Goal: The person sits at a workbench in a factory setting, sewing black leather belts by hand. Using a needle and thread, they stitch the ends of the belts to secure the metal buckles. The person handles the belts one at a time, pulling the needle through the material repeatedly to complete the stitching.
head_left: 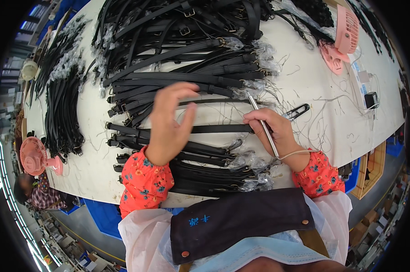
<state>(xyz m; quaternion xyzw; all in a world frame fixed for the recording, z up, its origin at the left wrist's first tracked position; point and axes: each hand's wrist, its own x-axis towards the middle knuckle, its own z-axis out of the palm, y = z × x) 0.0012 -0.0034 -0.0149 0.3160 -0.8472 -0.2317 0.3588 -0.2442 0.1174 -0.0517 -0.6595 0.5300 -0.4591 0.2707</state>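
Right grip (275, 131) holding your slim silver metal rod (253, 104); left of it, left grip (170, 124) wide above long black straps (218, 128).

An orange-red cloth left sleeve (146, 185) and matching right sleeve (318, 176), printed with small dark and yellowish flowers, gather above the bare left hand (171, 122) and bare right hand (275, 132). Nearer, a thin whitish garment (142, 236) flanks a dark cloth bib (245, 209) with blue lettering (199, 220) at left and round brown snaps (185, 254). Nearest sits a pleated light-blue mask (259, 249).
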